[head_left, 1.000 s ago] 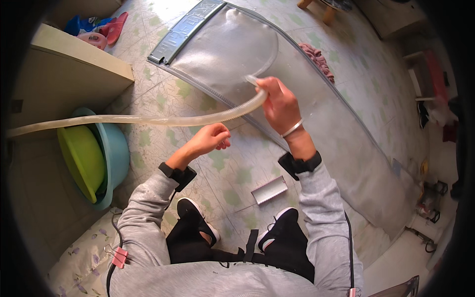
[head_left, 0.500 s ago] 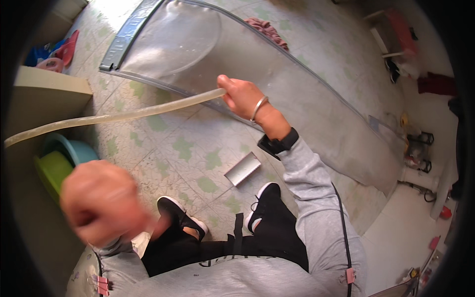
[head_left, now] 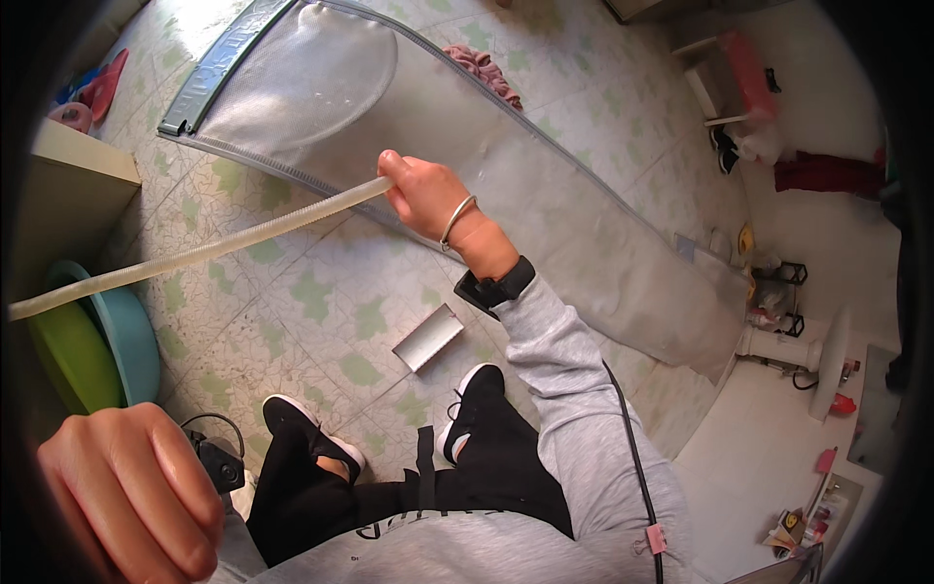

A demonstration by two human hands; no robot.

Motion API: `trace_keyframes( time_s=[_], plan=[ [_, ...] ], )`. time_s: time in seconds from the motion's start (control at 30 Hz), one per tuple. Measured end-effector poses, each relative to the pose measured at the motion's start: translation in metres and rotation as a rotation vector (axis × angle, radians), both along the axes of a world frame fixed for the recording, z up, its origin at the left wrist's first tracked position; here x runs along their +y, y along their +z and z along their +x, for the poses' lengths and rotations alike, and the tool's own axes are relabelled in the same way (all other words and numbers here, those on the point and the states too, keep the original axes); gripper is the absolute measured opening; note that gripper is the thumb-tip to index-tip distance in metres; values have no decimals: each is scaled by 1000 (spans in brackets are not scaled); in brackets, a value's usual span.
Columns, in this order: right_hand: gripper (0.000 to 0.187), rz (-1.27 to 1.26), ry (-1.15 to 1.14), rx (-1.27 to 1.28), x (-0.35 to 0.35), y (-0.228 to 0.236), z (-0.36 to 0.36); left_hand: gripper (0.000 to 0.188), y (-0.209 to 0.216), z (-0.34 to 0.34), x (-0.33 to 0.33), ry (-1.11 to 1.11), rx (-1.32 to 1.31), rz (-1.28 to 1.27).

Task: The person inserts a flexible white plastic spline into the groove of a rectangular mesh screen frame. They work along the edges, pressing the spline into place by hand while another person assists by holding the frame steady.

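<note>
My right hand [head_left: 420,198] is closed round the end of a pale, ribbed flexible hose [head_left: 224,234], which runs off to the left edge of view. Low on the left, my left hand [head_left: 131,492] is curled with its knuckles up; its palm side is hidden, so what it holds, if anything, does not show. Beyond the right hand, a long silvery-grey sheet-like panel [head_left: 545,214] with dark edging lies slantwise across the floor. A ridged blue-grey strip [head_left: 226,70] caps its far left end.
A small open metal-looking box [head_left: 428,339] lies on the patterned floor ahead of my shoes. Green [head_left: 73,360] and blue [head_left: 131,341] basins stand at left, below a pale cabinet [head_left: 88,161]. Behind the panel lies a pink cloth [head_left: 484,76]; a washbasin [head_left: 832,365] is at right.
My left hand has moved down and left, its fingers now curled with the knuckles up. The right hand still grips the hose end. The whole view has shifted, moving the room's things leftward.
</note>
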State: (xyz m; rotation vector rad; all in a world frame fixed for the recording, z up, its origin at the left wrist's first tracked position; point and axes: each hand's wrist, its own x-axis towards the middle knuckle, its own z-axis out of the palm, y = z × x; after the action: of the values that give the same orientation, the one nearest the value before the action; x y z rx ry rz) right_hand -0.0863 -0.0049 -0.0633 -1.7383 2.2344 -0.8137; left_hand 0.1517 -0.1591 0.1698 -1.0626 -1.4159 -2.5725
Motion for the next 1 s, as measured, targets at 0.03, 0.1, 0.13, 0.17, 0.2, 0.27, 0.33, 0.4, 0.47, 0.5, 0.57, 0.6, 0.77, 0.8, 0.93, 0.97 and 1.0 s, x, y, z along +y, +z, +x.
trace_keyframes(
  time_s=[0.03,0.1,0.13,0.17,0.2,0.27,0.33,0.4,0.47,0.5,0.57,0.6,0.77,0.8,0.93,0.97,1.0],
  plan=[
    [26,-2,0,-8,0,0,0,20,0,4,1,28,-5,10],
    [22,-1,1,-29,0,1,1,20,1,14,3,92,-23,17],
    [21,7,1,-39,0,1,1,20,3,20,4,127,-35,16],
    [21,7,-9,-33,0,1,1,21,1,24,6,153,-10,78],
    [20,13,-19,-26,0,1,1,21,0,28,8,180,17,139],
    [20,22,-35,-25,0,1,0,22,-7,29,12,278,95,322],
    [20,14,-32,-36,0,1,0,25,-2,28,17,625,-15,396],
    [22,-6,-19,-43,-1,2,0,21,-9,15,25,698,-253,323],
    [27,3,-12,-46,-2,2,1,21,-11,2,34,588,-343,76],
    [26,2,-9,-55,-2,2,1,20,-15,-6,39,548,-314,-92],
    [25,9,-11,-66,-2,2,2,19,-17,-17,49,409,-196,-203],
    [24,10,-12,-73,-2,2,2,19,-17,-21,53,390,-187,-179],
    [17,-8,-3,-67,-2,3,0,18,-16,-25,61,328,-223,-169],
    [17,-53,-8,-45,-3,4,-1,18,-17,-23,59,322,-201,-168],
    [18,-74,-58,-104,-3,12,-4,20,-20,-15,41,277,-91,-93],
    [17,-94,-77,-123,-4,16,-4,20,-20,-12,35,267,-69,-80],
    [16,-107,-99,-150,-7,19,-5,21,-20,-10,26,257,-55,-73]
  ],
)
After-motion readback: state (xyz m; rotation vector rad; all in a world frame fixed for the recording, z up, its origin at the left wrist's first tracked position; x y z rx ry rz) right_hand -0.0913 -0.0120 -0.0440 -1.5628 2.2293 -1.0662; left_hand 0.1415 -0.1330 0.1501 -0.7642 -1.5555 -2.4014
